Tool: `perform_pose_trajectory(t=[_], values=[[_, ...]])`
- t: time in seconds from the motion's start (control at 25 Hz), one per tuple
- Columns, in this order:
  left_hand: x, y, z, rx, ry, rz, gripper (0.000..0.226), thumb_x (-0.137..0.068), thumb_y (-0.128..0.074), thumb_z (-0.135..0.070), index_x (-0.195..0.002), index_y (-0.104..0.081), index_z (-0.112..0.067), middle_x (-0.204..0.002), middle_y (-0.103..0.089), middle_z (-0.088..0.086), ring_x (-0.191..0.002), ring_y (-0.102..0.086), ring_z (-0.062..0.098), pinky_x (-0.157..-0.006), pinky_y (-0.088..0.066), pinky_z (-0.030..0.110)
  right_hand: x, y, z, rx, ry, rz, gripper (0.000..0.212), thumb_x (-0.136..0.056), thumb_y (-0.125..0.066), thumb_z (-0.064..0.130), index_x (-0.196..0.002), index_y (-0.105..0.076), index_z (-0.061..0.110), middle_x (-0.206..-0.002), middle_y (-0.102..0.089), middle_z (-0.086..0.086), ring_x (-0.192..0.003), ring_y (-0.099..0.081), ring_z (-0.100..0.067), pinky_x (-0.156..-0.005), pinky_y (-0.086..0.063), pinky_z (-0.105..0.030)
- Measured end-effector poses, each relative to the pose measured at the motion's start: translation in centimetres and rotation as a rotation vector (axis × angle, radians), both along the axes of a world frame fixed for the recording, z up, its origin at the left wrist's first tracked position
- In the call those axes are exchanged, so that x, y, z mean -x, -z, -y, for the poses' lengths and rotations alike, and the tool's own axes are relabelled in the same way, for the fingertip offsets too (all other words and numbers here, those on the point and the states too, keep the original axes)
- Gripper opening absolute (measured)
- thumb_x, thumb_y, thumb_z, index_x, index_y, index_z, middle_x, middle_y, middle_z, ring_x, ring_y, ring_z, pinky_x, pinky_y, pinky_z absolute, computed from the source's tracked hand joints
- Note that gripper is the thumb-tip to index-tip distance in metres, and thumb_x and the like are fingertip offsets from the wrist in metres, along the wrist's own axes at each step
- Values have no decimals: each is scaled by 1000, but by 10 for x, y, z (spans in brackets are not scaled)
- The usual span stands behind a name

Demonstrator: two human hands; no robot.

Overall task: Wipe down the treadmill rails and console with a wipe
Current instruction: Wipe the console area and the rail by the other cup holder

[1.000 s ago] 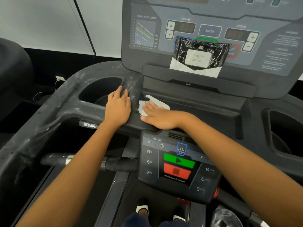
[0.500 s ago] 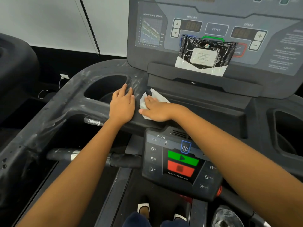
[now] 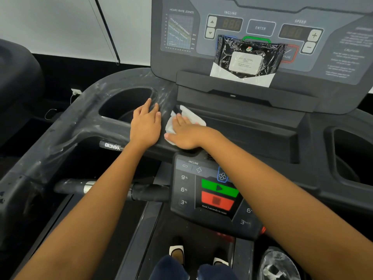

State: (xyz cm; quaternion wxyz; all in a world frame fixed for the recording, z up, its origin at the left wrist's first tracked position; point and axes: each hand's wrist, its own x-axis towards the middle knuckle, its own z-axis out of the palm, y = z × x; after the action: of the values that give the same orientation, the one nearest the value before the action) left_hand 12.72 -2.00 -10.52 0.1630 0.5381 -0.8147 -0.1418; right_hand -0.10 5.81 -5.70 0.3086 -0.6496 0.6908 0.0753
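Right hand (image 3: pixel 186 135) presses the wipe (image 3: pixel 192 116) onto the console (image 3: pixel 262 120) under straight fingers (image 3: pixel 180 120); left hand (image 3: pixel 145 127) lies flat just beside them, holding nothing.

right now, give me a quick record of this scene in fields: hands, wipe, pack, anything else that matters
left hand: flat on the dark frame beside the left cup holder, holds nothing
right hand: fingers straight, presses the wipe down
wipe: white, crumpled, partly under the right hand
wipe pack: black, propped on the console ledge, covers some buttons
left rail: pale smears along it
lower keypad: below the right forearm, green and red buttons showing
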Motion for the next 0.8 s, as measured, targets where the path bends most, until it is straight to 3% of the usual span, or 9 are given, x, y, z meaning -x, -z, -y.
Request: perform_pose_trajectory(t=[0.12, 0.32, 0.44, 0.56, 0.68, 0.72, 0.8], values=[[-1, -1, 0, 5, 0, -3, 46, -103, -27, -29, -146, -37, -14, -158, -20, 3, -140, -19, 24, -111, -25, 38, -10, 6, 13, 52, 112, -26, 79, -99, -22, 55, -151, 16, 9, -159, 22, -3, -147, 16, -18, -119, 2, -45], [0, -1, -1, 0, 1, -13, 46, -103, -27, -30, -146, -37, -16, -158, -20, 1, -140, -19, 24, -111, -24, 39, 1, 5, -6, 184, 55, 99, 73, -101, -29, 46, -153, 6, 8, -161, 8, -10, -148, 9, -23, -120, -3, -44], [0, 0, -1, -8, -8, -21, 46, -103, -27, -30, -146, -37, -17, -158, -20, 0, -141, -18, 24, -112, -24, 41, 6, -2, -15, 28, -69, 113, 68, -102, -20, 51, -154, -4, 10, -162, 6, -7, -149, 5, -19, -120, -2, -43], [0, -1, -2, -17, -13, -3, 47, -103, -27, -31, -146, -36, -17, -158, -19, 0, -141, -17, 25, -112, -23, 42, 25, -15, -34, -14, -126, 138, 51, -106, -18, 35, -147, -32, 10, -157, -22, -13, -145, -20, -27, -118, -7, -43], [2, -3, -4, -15, -13, 9, 47, -103, -27, -30, -147, -36, -15, -158, -19, 2, -141, -18, 26, -113, -22, 41, 52, -27, -71, 12, -16, 14, 44, -106, -17, 17, -144, -41, 15, -147, -39, -14, -138, -29, -36, -115, -1, -42], [3, -4, -4, -14, -14, 20, 47, -103, -28, -29, -147, -36, -13, -158, -19, 4, -141, -18, 27, -114, -21, 40, 59, -30, -81, 4, 36, -60, 43, -105, -19, 17, -140, -44, 15, -143, -43, -16, -133, -35, -39, -113, -13, -41], [7, -6, -7, 17, 4, 62, 48, -103, -29, -27, -146, -34, -7, -157, -21, 11, -143, -17, 29, -116, -16, 39, 59, -35, -88, 54, 113, -137, 35, -103, -29, 24, -119, -56, 8, -124, -52, -19, -113, -48, -40, -89, -35, -35]])
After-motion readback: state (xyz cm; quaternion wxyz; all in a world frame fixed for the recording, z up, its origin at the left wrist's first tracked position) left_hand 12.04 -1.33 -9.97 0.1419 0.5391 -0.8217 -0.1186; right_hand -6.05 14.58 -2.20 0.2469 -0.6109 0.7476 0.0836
